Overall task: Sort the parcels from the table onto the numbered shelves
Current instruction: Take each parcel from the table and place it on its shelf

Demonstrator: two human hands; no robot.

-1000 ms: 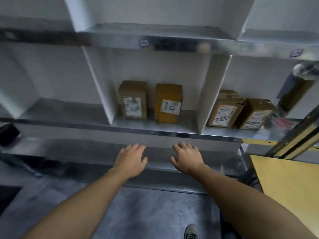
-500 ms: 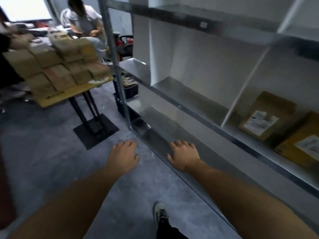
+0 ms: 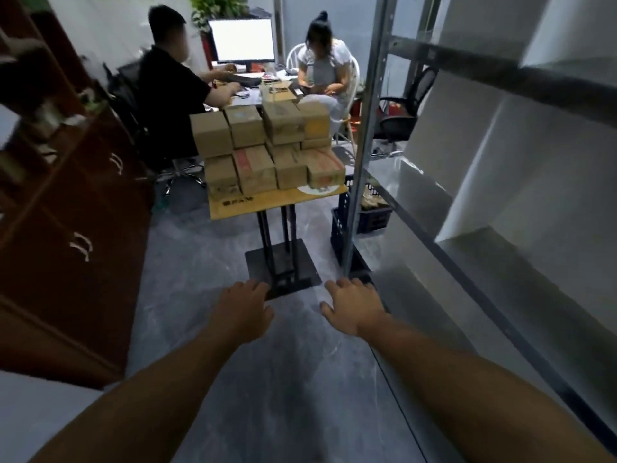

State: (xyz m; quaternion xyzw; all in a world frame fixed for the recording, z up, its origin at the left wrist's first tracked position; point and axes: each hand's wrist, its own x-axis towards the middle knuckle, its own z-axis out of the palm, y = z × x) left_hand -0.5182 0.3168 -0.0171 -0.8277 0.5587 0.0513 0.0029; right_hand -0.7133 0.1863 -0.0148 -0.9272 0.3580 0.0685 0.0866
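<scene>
At nine o'clock, a dark red cabinet [image 3: 66, 202] with pale handles. Toward eleven, a seated person in black [image 3: 170, 95] at a desk, one arm out over it. At twelve, far back, a lit white monitor [image 3: 245, 40].

Just below it, also toward twelve, the parcels [image 3: 267, 148]: brown cardboard boxes stacked two layers high on a small yellow table [image 3: 267, 203]. Fill most of its top and leave a bare strip along the near edge. Under the top, a black post on a flat black foot. Behind the stack toward one o'clock, a second seated person in grey [image 3: 322, 68].

At seven o'clock, the left hand [image 3: 242, 309], palm down over the grey floor [image 3: 283, 379], fingers loosely apart and slightly bent. Grips nothing. At five o'clock, the right hand [image 3: 354, 307], also palm down, fingers a little spread, thumb out to the side. Holds nothing. Both well short of the table, apart from parcels and shelves alike.

Toward two o'clock, a dark crate [image 3: 370, 218] on the floor beside the table foot, partly behind a metal upright [image 3: 365, 128]. From two to four o'clock, the shelves [image 3: 500, 228]: metal boards and white dividers, blurred, their labels too smeared to read.
</scene>
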